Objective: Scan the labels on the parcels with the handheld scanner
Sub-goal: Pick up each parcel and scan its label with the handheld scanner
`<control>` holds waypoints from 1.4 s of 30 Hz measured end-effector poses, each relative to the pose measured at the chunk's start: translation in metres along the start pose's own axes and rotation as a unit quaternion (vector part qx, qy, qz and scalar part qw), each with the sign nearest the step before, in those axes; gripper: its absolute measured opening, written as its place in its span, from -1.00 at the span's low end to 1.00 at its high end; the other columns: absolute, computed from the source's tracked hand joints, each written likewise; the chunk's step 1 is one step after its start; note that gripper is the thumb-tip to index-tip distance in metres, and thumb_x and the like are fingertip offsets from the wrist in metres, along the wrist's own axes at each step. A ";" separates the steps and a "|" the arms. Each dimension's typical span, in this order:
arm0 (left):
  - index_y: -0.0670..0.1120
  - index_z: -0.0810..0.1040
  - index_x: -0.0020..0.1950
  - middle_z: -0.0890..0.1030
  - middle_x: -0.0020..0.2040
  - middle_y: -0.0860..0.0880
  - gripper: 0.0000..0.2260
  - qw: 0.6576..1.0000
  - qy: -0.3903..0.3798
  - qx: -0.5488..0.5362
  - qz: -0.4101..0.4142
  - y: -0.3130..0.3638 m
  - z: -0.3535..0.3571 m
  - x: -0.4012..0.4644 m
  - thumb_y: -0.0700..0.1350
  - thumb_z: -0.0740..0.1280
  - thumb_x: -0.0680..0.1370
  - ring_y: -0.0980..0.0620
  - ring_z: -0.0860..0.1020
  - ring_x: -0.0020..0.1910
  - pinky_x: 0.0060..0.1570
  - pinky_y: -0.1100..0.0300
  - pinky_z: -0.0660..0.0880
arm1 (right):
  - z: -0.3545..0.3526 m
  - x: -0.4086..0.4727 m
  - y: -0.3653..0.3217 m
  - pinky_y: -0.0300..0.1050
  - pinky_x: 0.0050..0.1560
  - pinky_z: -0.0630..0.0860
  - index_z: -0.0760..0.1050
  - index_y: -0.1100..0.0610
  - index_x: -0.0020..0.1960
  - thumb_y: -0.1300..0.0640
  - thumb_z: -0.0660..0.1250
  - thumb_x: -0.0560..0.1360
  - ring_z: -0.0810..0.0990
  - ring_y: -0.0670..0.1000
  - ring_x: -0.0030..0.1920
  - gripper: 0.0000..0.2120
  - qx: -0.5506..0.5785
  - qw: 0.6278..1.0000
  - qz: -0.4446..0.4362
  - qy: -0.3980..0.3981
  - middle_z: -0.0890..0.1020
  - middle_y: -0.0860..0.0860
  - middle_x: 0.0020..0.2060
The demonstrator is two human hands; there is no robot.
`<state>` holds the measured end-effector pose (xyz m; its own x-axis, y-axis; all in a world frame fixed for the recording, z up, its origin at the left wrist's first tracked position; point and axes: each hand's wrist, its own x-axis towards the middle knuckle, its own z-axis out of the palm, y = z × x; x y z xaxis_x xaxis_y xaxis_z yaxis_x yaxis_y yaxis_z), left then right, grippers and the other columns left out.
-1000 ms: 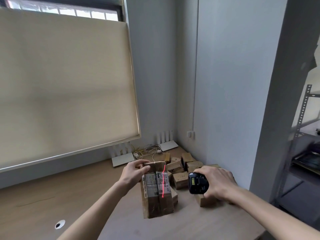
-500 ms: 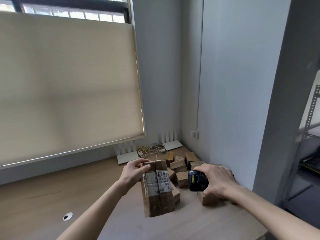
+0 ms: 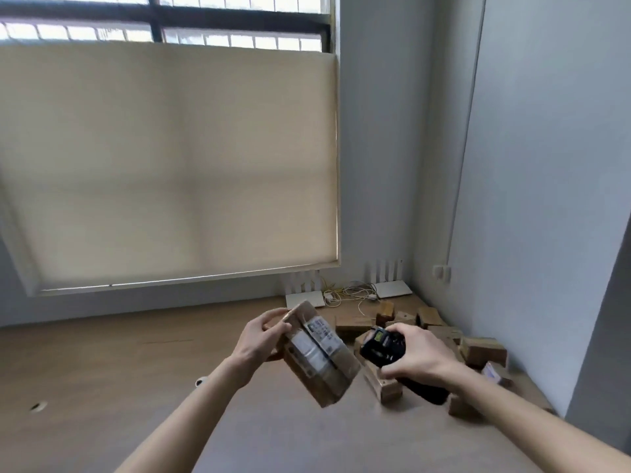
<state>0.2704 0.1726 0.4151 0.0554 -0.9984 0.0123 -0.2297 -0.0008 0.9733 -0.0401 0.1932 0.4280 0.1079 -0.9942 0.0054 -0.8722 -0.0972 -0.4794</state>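
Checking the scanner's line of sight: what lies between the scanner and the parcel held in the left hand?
In the head view, nothing blocks it: only a narrow gap separates the scanner from the held parcel, with small parcels on the table behind.

Two bare forearms in view, no sleeves, left hand [image 3: 259,339] and right hand [image 3: 418,356] ungloved, no rings or watch showing.

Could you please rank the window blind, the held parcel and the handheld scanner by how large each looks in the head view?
1. Window blind, by far.
2. Held parcel.
3. Handheld scanner, partly hidden by the right hand.
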 end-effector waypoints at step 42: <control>0.11 0.29 0.56 0.39 0.48 -0.23 -0.33 0.736 0.606 -0.097 -0.286 -0.355 -0.736 -0.692 -0.11 0.49 0.51 -0.13 0.62 0.17 -0.08 0.03 0.67 | 0.689 -0.323 -0.858 -0.39 -0.08 0.47 0.48 0.00 0.37 -0.13 0.74 0.13 0.59 -0.22 -0.01 -0.11 0.120 0.751 -0.424 -0.492 0.61 -0.20 0.03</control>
<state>1.0285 0.9060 0.2303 0.9422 -0.0535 -0.3308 0.3044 -0.2762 0.9116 1.0022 0.6300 0.2333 0.9793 -0.0525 -0.1952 -0.1918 -0.5470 -0.8149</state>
